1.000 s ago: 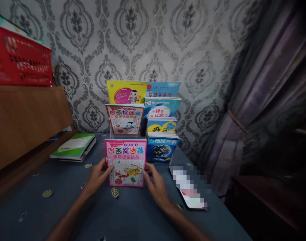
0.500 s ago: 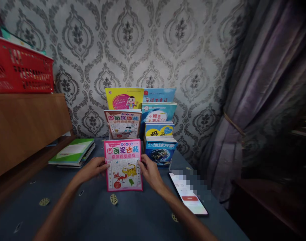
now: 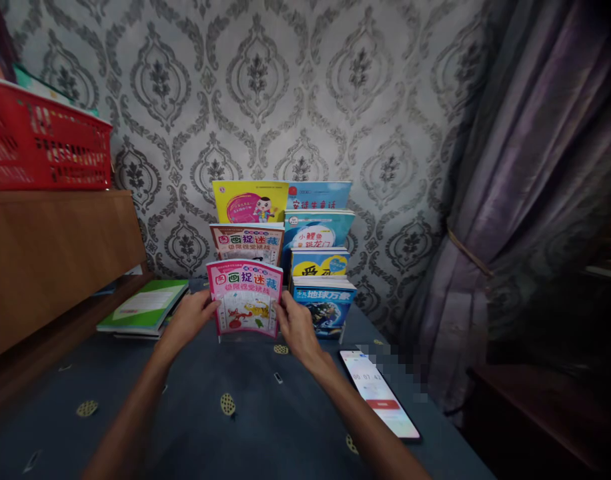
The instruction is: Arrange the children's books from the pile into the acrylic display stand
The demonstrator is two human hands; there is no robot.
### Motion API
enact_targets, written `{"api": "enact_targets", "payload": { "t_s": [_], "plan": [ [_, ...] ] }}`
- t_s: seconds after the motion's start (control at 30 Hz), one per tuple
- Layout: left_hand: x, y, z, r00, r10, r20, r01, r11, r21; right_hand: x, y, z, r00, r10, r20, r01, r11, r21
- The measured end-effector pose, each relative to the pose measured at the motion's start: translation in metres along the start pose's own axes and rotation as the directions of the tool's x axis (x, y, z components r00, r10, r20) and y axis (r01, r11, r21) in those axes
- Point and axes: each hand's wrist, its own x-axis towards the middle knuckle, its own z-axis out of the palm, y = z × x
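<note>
Between my two hands is a pink picture book (image 3: pixel 246 300) with a fox and a tiger on its cover. It is held upright, its cover slightly bowed. My left hand (image 3: pixel 194 319) grips its left edge, and my right hand (image 3: pixel 296 323) grips its right edge, thumbs on the cover. Right behind it stands a brown-bordered book (image 3: pixel 248 240), partly covered by the pink one. Farther back in the same column is a yellow book (image 3: pixel 248 201). In the right column stand a blue globe-cover book (image 3: pixel 325 307), a yellow-and-blue book (image 3: pixel 320 264) and a teal book (image 3: pixel 321 227).
At the back right stands a light blue book (image 3: pixel 319 195). Green books (image 3: pixel 145 303) lie stacked on the left of the dark cloth (image 3: pixel 185 427). A phone (image 3: pixel 380 393) showing a timer lies at right. A red basket (image 3: pixel 50 137) sits on a wooden cabinet (image 3: pixel 60 260); a curtain (image 3: pixel 490 220) hangs right.
Both hands have lifted the pink book up and back towards the stacked column. It now hides more of the brown-bordered book and its cover bows. The view has shifted slightly.
</note>
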Motion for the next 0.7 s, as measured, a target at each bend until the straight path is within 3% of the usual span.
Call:
{"api": "enact_targets", "payload": {
  "t_s": [0.17,0.37,0.47,0.7],
  "plan": [
    [0.008,0.028,-0.008,0.968,0.098,-0.233,-0.061,0.986,0.158,0.02,-0.014,-0.011,0.982,-0.083,-0.168,0.086,0.996,0.013],
    [0.024,0.061,-0.021,0.87,0.229,-0.437,-0.156,0.968,0.198,0.055,-0.032,-0.027,0.915,-0.189,-0.357,0.199,0.98,-0.01],
    [0.029,0.066,-0.023,0.85,0.237,-0.47,-0.17,0.968,0.182,0.064,-0.037,-0.031,0.891,-0.23,-0.391,0.246,0.969,-0.009],
    [0.032,0.056,-0.018,0.853,0.229,-0.469,-0.173,0.972,0.16,0.067,-0.035,-0.03,0.905,-0.207,-0.372,0.239,0.97,0.041]
  ]
}}
